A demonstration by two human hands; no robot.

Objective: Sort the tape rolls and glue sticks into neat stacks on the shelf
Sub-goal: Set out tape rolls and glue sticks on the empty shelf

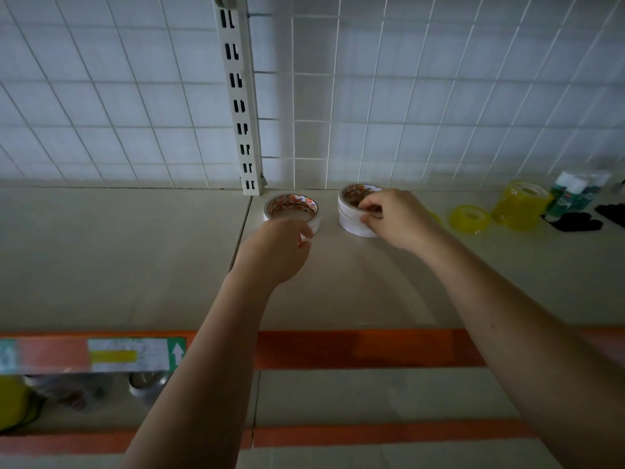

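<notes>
Two short stacks of white tape rolls sit at the back of the shelf (135, 258), close to the wire grid panel (439, 96) and just right of the slotted upright (240, 106). The left hand (274, 252) reaches to the near edge of the left white stack (291, 211); its grip is curled, fingertips touching the rim of the roll, though whether it truly clasps the roll cannot be told. The right hand (394, 218) sits on the right white stack (355, 211), its grip pinching the top roll, fingers over the inner edge and thumb on the outer wall. The two stacks stand near each other but apart. Farther right lie a low yellow tape roll (470, 218), a taller yellow tape stack (519, 204), and green-and-white glue sticks (575, 194) beside them, blurred.
</notes>
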